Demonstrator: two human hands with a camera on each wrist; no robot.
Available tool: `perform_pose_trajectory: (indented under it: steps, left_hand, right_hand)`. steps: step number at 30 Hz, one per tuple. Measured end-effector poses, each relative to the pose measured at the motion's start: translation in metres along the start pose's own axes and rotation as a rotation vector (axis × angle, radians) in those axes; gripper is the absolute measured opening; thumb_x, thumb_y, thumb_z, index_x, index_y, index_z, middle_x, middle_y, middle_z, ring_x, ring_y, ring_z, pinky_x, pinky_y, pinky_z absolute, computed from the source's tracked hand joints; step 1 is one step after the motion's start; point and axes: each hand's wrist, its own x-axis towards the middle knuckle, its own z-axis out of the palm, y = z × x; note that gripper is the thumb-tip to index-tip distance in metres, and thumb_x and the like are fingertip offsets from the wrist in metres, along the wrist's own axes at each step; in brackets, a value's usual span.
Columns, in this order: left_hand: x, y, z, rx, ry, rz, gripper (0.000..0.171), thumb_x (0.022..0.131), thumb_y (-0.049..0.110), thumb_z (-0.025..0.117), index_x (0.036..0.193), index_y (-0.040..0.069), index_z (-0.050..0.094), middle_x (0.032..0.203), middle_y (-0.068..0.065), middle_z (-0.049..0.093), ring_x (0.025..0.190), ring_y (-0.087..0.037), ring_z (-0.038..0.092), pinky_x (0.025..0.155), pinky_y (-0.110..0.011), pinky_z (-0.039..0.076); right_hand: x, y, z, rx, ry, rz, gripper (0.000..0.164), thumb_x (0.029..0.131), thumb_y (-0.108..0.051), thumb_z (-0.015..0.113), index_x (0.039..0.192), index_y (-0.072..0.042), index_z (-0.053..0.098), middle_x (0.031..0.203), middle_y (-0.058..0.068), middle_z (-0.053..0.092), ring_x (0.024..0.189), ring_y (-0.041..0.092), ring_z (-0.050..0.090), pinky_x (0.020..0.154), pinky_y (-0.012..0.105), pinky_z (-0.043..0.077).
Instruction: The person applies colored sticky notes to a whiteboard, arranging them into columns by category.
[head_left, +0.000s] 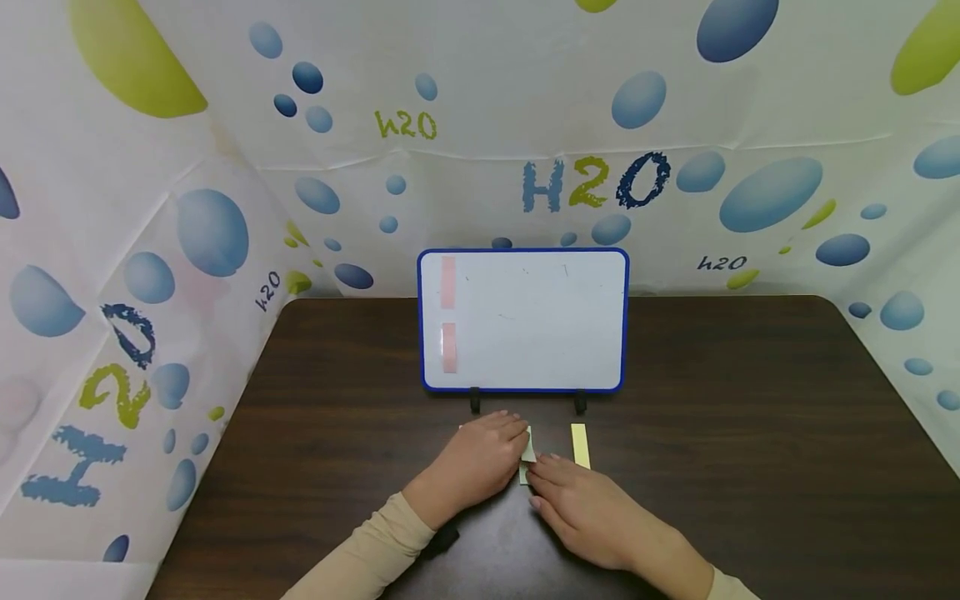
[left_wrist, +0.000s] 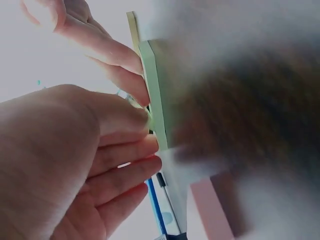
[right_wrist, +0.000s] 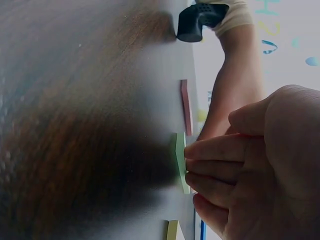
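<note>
A pad of green sticky notes [head_left: 523,477] lies on the table between the two hands. My left hand [head_left: 483,457] is at its far left side, thumb and forefinger pinching a green sticky note [head_left: 529,446] that stands partly raised from the pad. The fingertips of my right hand [head_left: 592,510] rest on the pad's right part, the fingers nearly straight. In the right wrist view the green pad [right_wrist: 180,162] sits flat under those fingers. To its right is a yellow pad [head_left: 581,446]. A pink pad [left_wrist: 212,210] lies on the other side, mostly hidden by my left hand in the head view.
Behind the hands a blue-framed whiteboard [head_left: 540,325] stands upright on black feet [head_left: 581,403]. Two pink strips [head_left: 448,283] are stuck at its left side. The dark wooden table [head_left: 750,417] extends to both sides, with a patterned curtain [head_left: 480,83] behind.
</note>
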Motion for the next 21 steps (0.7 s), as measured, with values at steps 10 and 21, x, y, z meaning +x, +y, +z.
perform_pose_trajectory:
  steps: [10,21]
  left_hand:
    - [0.0051,0.0034,-0.0019,0.054,-0.015,0.015,0.021,0.098,0.018,0.066,0.115,0.012,0.077,0.120,0.000,0.076,0.117,-0.013,0.070,0.109,-0.028,0.052]
    - [0.0055,0.0051,-0.0004,0.048,-0.012,-0.001,0.019,0.094,0.026,0.070,0.105,0.012,0.078,0.114,0.000,0.077,0.112,-0.014,0.071,0.105,-0.029,0.054]
  right_hand:
    - [0.0000,0.0002,0.0000,0.000,-0.011,0.002,0.045,0.111,-0.032,0.040,0.140,-0.004,0.061,0.147,0.010,0.059,0.141,0.023,0.052,0.117,0.042,0.045]
    - [0.0022,-0.0019,0.0017,-0.051,0.000,-0.010,0.043,0.109,-0.029,0.044,0.139,-0.004,0.062,0.145,0.010,0.061,0.139,0.023,0.055,0.116,0.041,0.047]
